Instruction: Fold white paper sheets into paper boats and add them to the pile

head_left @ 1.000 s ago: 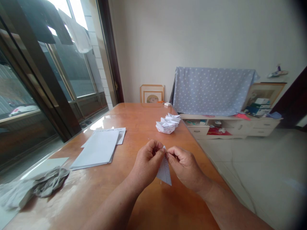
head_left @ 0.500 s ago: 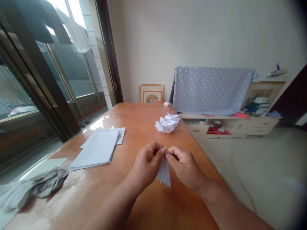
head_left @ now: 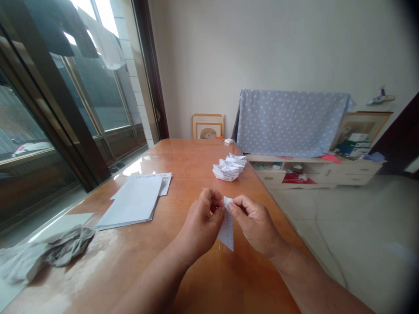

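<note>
Between my two hands is a small folded piece of paper (head_left: 226,231), white with printed lines, its pointed lower end hanging down above the table. My left hand (head_left: 203,222) pinches its upper left edge between thumb and fingers. On the other side, my right hand (head_left: 252,218) grips near the top, thumb lying over the paper. A short white tip of it sticks up between the fingertips. Beyond my hands stand folded paper boats (head_left: 226,170), nested and grouped close together near the table's right edge.
A stack of paper sheets (head_left: 134,200) lies on the wooden table (head_left: 183,161) to the left. Nearer me is a crumpled grey cloth (head_left: 70,246). A small white box (head_left: 228,141) sits at the far end. Right of the table stands a low white cabinet (head_left: 327,172).
The fingertips have parted slightly, and more of the paper's top shows between them. My right hand has shifted a little to the right. The view has moved slightly.
</note>
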The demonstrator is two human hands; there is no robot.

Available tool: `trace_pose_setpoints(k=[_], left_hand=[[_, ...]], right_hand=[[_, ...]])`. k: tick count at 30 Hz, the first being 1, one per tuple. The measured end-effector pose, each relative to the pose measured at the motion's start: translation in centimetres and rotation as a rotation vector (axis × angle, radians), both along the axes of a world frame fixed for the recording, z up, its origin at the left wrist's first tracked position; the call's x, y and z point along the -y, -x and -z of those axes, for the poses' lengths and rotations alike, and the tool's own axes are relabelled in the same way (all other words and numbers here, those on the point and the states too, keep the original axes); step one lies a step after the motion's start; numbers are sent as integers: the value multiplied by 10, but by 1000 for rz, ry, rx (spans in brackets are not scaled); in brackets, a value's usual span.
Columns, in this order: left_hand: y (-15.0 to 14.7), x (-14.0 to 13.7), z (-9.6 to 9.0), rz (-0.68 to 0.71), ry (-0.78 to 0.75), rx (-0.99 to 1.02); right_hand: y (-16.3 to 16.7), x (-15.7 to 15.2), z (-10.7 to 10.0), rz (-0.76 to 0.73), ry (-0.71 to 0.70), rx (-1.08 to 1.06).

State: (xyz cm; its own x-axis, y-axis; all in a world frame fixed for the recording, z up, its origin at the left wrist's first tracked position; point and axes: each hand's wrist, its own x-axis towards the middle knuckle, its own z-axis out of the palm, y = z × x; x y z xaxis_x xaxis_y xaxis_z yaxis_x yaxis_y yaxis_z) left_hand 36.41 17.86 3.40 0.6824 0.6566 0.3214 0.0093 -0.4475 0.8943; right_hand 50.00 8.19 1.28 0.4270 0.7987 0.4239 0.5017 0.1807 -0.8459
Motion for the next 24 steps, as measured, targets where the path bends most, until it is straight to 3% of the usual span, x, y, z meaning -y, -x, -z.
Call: trace_pose_setpoints(k=[8, 12, 16, 21, 24], left_hand=[[3, -2, 2, 3, -40, -113], [5, -6, -2, -4, -43, -201], [8, -8, -10, -54, 29, -156], [8, -8, -7, 255, 266, -125], [6, -9, 0, 319, 319, -123]], right_hand=[[-2, 0, 0, 14, -22, -3], [-9, 0, -2, 33, -35, -105], [-14, -2, -1, -11, -48, -219], [-10, -2, 1, -114, -15, -258], [-8, -2, -1, -127, -12, -268]])
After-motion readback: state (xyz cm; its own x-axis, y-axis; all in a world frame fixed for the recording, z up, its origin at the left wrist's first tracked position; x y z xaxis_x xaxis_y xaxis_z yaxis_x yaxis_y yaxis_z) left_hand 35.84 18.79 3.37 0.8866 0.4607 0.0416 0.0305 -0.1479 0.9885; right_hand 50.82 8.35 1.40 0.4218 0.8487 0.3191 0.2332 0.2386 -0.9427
